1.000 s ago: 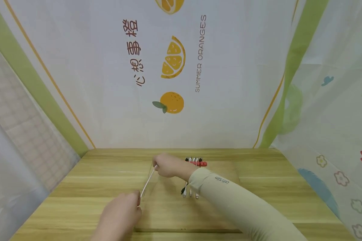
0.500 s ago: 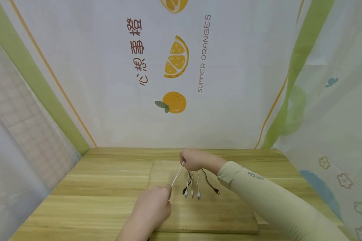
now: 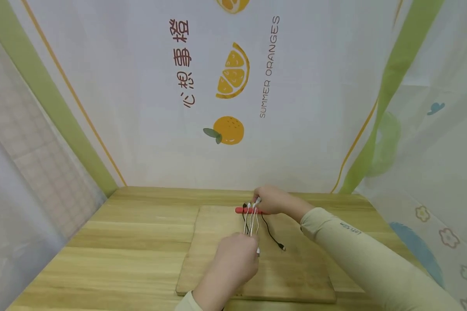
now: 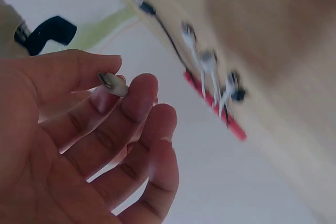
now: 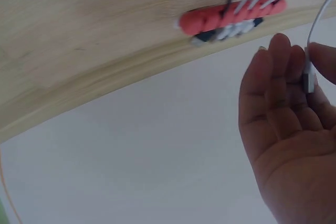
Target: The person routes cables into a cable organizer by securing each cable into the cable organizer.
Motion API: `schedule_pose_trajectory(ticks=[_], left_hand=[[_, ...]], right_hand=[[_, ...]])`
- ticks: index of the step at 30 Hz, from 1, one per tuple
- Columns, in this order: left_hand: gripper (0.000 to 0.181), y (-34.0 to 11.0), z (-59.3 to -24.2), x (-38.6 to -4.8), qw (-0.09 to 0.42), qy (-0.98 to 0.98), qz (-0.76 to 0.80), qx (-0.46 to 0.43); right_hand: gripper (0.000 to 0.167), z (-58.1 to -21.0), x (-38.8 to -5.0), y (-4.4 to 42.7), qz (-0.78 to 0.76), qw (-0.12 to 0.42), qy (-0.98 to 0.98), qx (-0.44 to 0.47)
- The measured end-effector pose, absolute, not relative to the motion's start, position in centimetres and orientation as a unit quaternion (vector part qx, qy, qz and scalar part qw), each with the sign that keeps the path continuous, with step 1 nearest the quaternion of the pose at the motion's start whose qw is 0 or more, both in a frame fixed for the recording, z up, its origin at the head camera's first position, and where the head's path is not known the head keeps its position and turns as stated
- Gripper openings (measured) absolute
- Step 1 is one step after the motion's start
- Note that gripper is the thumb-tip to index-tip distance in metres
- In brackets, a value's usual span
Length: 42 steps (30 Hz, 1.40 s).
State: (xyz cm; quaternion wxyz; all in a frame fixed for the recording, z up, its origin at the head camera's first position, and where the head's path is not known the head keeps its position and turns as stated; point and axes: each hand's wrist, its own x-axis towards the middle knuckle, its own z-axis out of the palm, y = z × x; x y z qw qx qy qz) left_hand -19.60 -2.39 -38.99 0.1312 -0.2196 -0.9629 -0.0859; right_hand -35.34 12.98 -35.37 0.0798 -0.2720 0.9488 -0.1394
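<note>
A white charging cable point(image 3: 253, 222) stretches between my two hands above the wooden board. My left hand point(image 3: 235, 259) pinches its near end; the white plug point(image 4: 114, 84) shows between thumb and index finger in the left wrist view. My right hand point(image 3: 272, 200) grips the far end beside the red cable organizer point(image 3: 239, 210), with a metal-tipped plug point(image 5: 308, 81) showing between thumb and fingers in the right wrist view. Several other cables, white and black, sit in the organizer's slots. My right hand covers the organizer's right part in the head view.
The wooden board point(image 3: 295, 280) lies on a wood-grain table point(image 3: 140, 242). A black cable's plug point(image 3: 281, 247) lies on the board to the right. Behind the table hangs a white curtain point(image 3: 159, 151) printed with oranges.
Both hands have moved right with the white cable, from the board's left side to the organizer. My right hand now stands at the organizer and my left hand in front of it.
</note>
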Motion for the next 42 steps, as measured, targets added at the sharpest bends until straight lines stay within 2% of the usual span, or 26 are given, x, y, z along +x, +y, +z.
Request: schedule_pose_trajectory(ticks=[7,11,17,24,32,38,42], left_hand=[[0.011,1.5,-39.9,-21.2,0.129,-0.961,-0.069,-0.236],[0.010,3.3,-39.7,-22.6,0.141,-0.958,-0.071,-0.240],[0.008,4.8,-40.0,-24.4,0.082,-0.956,-0.106,-0.260],[0.018,4.9,-40.8,-25.1,0.060,-0.955,-0.100,-0.274],[0.020,4.4,-41.0,-25.3,0.082,-0.956,-0.064,-0.273],[0.028,3.5,-41.2,-25.5,0.043,-0.966,-0.086,-0.239],[0.026,3.1,-40.8,-25.5,0.034,-0.969,-0.080,-0.231]], right_hand=[[0.009,-36.3,-36.6,14.8,-0.213,0.090,0.947,-0.222],[0.010,-36.8,-37.3,15.5,-0.232,0.077,0.948,-0.202],[0.005,-38.1,-38.0,15.9,-0.219,0.060,0.956,-0.187],[0.006,-39.8,-38.4,15.8,-0.230,0.052,0.956,-0.173],[0.008,-40.2,-38.9,16.5,-0.239,0.026,0.955,-0.173],[0.012,-40.6,-39.2,16.6,-0.231,0.027,0.958,-0.167],[0.012,-41.0,-39.8,16.7,-0.225,0.029,0.961,-0.158]])
